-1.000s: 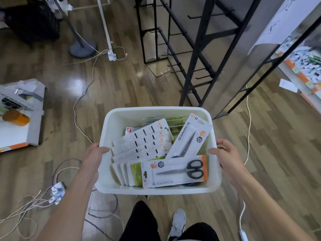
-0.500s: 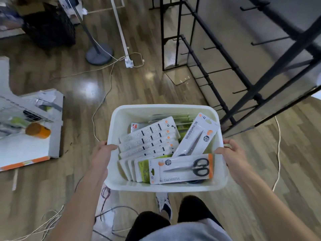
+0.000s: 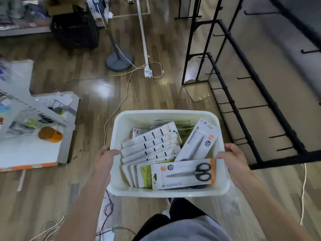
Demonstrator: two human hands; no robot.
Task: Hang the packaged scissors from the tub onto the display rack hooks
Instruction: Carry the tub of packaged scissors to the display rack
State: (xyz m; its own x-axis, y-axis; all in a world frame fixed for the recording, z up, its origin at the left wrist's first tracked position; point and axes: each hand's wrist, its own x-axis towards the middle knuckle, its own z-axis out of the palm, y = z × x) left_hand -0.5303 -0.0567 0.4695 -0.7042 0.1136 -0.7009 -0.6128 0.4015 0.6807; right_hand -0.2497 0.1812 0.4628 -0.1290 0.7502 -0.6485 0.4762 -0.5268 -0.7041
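Carrying the white tub (image 3: 119, 129) at waist height, I have my left hand (image 3: 104, 160) wrapped over its left rim, thumb hooked inside the wall and the other fingers hidden beneath the edge. My right hand (image 3: 231, 158) grips the right rim the same way, thumb lying along the top lip, fingers curled under out of sight. Between my two thumbs lie the packaged scissors: one pack (image 3: 184, 173) rests flat on top just inside my right thumb, black handles toward that hand and the printed word upside down to me. A second pack (image 3: 197, 139) leans tilted against the far right corner, beyond my right fingers. Just inside my left thumb, a fanned row of packs (image 3: 149, 146) shows their white backs, and more packs stand on edge along the near wall. Out past my right hand, well apart from the tub, stands the black display rack (image 3: 260, 87), its short hooks (image 3: 251, 107) sticking out bare. Off beyond my left hand, a white cable (image 3: 121, 100) snakes across the wooden floor (image 3: 83, 79), and an orange roll (image 3: 50, 134) sits on a white board.
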